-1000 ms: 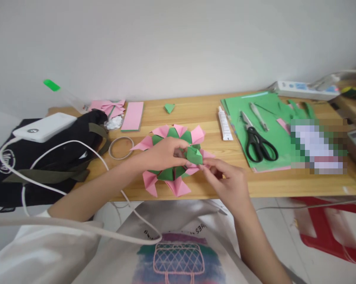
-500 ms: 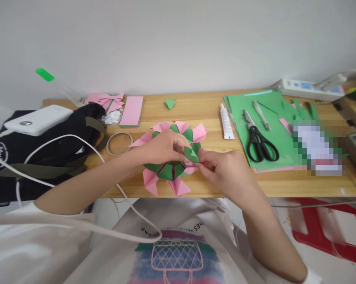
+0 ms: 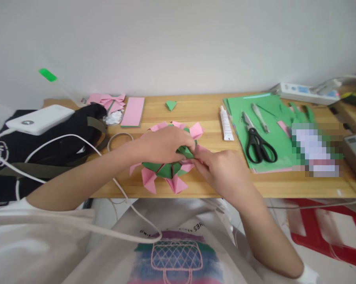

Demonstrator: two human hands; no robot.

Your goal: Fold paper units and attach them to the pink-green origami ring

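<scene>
A ring-shaped paper wreath (image 3: pixel 165 171), folded from green and pink pieces, lies on the desk in front of me. My left hand (image 3: pixel 168 142) reaches over the wreath, its fingers closed on a green folded paper piece (image 3: pixel 185 151) at the ring's right side. From the right, my right hand (image 3: pixel 217 167) pinches the same spot between thumb and forefinger, on the edge of that folded piece. Both sets of fingertips nearly meet there. The left hand and forearm hide the middle and upper left of the wreath.
Behind lie a small green folded piece (image 3: pixel 171 105), a pink paper stack (image 3: pixel 133 112) and a pink bow (image 3: pixel 112 101). To the right are a glue tube (image 3: pixel 226 124), scissors (image 3: pixel 258 146) and a cutter (image 3: pixel 260 117) on green sheets (image 3: pixel 239 106). A black bag (image 3: pixel 47 154) and cable sit left.
My left hand has shifted right and its fingers now cover more of the green folded piece. My right hand has edged slightly left, still pinching.
</scene>
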